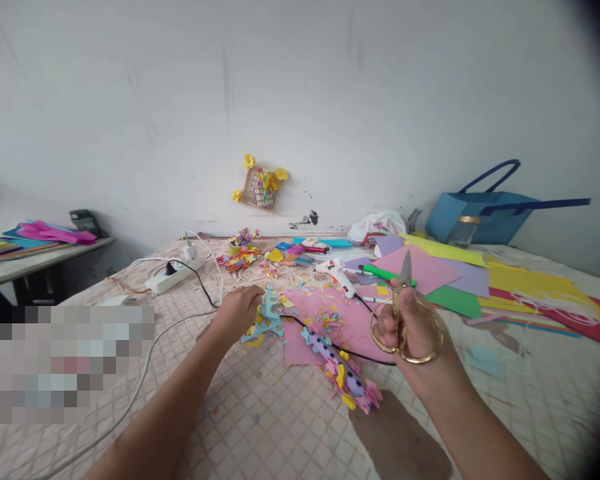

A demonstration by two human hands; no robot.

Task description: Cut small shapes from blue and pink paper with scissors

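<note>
My right hand is closed around gold-handled scissors, with the blades pointing up and shut together. Light blue cut foam scraps lie at the fingertips of my left hand; its fingers bend down and are partly hidden, so their grip is unclear. Between my hands a purple dotted stick with pink, yellow and blue foam pieces lies on the table. Behind it is a pink foam sheet strewn with small scraps. A white glue gun rests at the sheet's back edge.
A power strip and cables lie left. Coloured sheets spread across the right, with a blue bag and glass jar behind. At the back stands a small pot of scraps. A decorated frame hangs on the wall.
</note>
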